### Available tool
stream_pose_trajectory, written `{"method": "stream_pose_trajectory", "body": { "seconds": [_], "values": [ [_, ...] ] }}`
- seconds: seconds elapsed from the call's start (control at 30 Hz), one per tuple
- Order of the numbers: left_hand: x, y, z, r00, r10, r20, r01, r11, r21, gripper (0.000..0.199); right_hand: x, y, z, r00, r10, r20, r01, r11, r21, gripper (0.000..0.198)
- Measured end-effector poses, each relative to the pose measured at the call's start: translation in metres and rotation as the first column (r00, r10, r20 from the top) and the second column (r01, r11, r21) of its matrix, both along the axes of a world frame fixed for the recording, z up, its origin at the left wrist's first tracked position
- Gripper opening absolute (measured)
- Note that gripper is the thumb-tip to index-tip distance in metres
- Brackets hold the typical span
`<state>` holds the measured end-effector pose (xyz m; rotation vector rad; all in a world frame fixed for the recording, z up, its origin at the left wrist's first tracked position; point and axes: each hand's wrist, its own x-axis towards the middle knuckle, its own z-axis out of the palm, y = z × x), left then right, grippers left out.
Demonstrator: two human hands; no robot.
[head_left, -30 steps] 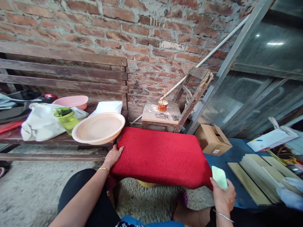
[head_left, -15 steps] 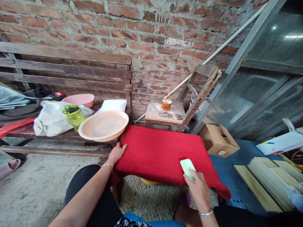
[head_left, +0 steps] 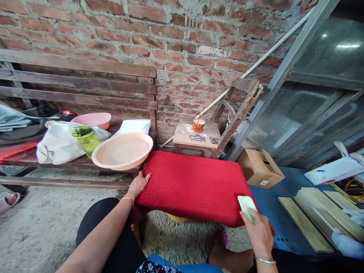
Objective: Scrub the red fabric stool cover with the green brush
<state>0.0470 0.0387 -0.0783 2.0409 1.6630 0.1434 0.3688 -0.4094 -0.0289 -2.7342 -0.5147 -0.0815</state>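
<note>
A red cloth (head_left: 190,185) is spread over a low bench-like surface in front of me and hangs down at its near edge. At its left edge, my left hand (head_left: 138,184) grips the cloth, thumb on top and the other fingers partly hidden. My right hand (head_left: 258,229) is closed around a pale green flat block with rounded corners (head_left: 246,206), over the cloth's near right corner. The block's underside is hidden, so its exact kind cannot be made out.
On a wooden bench (head_left: 113,89) are a pale round basin (head_left: 123,149), a green bottle (head_left: 87,141), a white bag (head_left: 61,142) and a pink basin (head_left: 95,120). A small chair (head_left: 182,132) bears a patterned cup (head_left: 198,125) and padlocks (head_left: 196,137). Rightward are a cardboard box (head_left: 257,170) and stacked boards (head_left: 321,212).
My right hand has moved to the right with the pale green block, from the cloth's near middle right to its near right corner. My left hand stays at the left edge.
</note>
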Motion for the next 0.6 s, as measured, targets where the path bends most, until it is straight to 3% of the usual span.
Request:
{"method": "stream_pose_trajectory", "body": {
  "seconds": [0.13, 0.2, 0.3, 0.37, 0.5, 0.6],
  "values": [
    [0.004, -0.008, 0.01, 1.0, 0.01, -0.004, -0.01, 1.0, -0.013, 0.069, 0.018, -0.028, 0.017, 0.964, -0.266, -0.029, 0.265, 0.964, -0.037, 0.075],
    [0.006, -0.013, 0.016, 1.0, 0.009, -0.002, -0.009, 1.0, -0.026, 0.068, 0.018, -0.024, 0.023, 0.966, -0.246, -0.084, 0.246, 0.969, -0.006, 0.082],
    [0.008, -0.015, 0.02, 1.0, 0.019, 0.0, -0.019, 0.999, -0.036, 0.069, -0.006, 0.014, 0.023, 0.994, -0.015, -0.109, 0.022, 0.998, 0.063, 0.085],
    [0.008, -0.014, 0.02, 0.999, 0.035, 0.012, -0.035, 0.999, -0.042, 0.069, -0.037, 0.051, 0.017, 0.979, 0.164, -0.12, -0.15, 0.981, 0.119, 0.083],
    [0.007, -0.015, 0.021, 0.998, 0.049, 0.04, -0.047, 0.998, -0.051, 0.069, -0.114, 0.127, 0.003, 0.869, 0.484, -0.106, -0.458, 0.866, 0.202, 0.072],
    [0.007, -0.017, 0.023, 0.997, 0.05, 0.059, -0.047, 0.997, -0.057, 0.067, -0.155, 0.163, -0.003, 0.748, 0.66, -0.063, -0.645, 0.747, 0.16, 0.056]
  ]
}}
